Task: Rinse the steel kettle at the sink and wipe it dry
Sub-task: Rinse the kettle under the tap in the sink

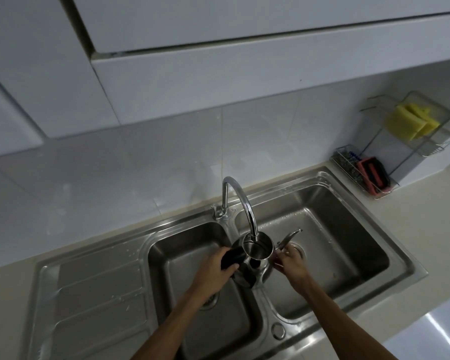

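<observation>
Over a double-bowl stainless steel sink (353,203), the left hand (213,266) grips the open-topped shiny steel kettle (257,252) by its black handle (233,257) beneath the curved chrome tap (240,201); the right hand (291,263) seemingly steadies its side, fingers loosely spread.

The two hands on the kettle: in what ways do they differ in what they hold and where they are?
The left hand closes around the black handle of the kettle; the right hand touches the steel body near the spout. The left hand is above the left basin, the right hand above the right basin. Both steady the open kettle under the tap.
</observation>
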### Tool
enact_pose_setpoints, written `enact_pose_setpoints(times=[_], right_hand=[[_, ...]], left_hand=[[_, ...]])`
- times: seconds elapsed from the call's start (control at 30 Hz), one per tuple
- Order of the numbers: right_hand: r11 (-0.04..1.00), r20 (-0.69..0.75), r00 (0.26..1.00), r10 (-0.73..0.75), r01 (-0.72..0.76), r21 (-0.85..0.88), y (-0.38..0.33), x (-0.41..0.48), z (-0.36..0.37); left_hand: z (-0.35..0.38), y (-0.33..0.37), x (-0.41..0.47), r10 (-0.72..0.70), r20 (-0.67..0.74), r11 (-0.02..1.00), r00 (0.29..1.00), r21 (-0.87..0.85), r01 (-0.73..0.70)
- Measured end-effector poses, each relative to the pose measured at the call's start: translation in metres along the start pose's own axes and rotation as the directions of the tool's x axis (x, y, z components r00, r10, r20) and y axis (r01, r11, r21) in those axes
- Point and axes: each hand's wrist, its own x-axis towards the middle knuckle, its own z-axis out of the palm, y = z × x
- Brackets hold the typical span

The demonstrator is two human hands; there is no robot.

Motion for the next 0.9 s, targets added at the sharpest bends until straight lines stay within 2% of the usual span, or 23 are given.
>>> enact_pose_setpoints(times=[0.1, 0.23, 0.53, 0.77, 0.9], right_hand=[[1.0, -0.031, 0.999, -0.022, 0.023, 0.013, -0.002, -0.003, 0.005], [1.0, -0.048, 0.999, -0.011, 0.012, 0.027, 0.0, -0.011, 0.005], [0.997, 0.026, 0.997, -0.074, 0.074, -0.014, 0.004, -0.074, 0.017], [0.987, 0.093, 0.984, -0.152, 0.156, -0.034, 0.006, -0.148, 0.065], [0.983, 0.071, 0.984, -0.162, 0.167, -0.074, 0.021, -0.185, 0.113]], left_hand=[[0.0, 0.003, 0.0, -0.019, -0.027, 1.0, 0.999, 0.009, 0.019], [-0.001, 0.001, -0.01, -0.013, 0.005, 1.0, 1.0, 0.012, 0.012], [-0.026, -0.007, -0.065, -0.011, -0.026, 0.999, 1.0, 0.037, 0.012], [-0.079, -0.02, -0.136, -0.025, -0.06, 1.0, 0.998, 0.009, 0.025], [-0.126, -0.04, -0.184, -0.007, -0.075, 1.0, 0.997, 0.005, 0.008]])
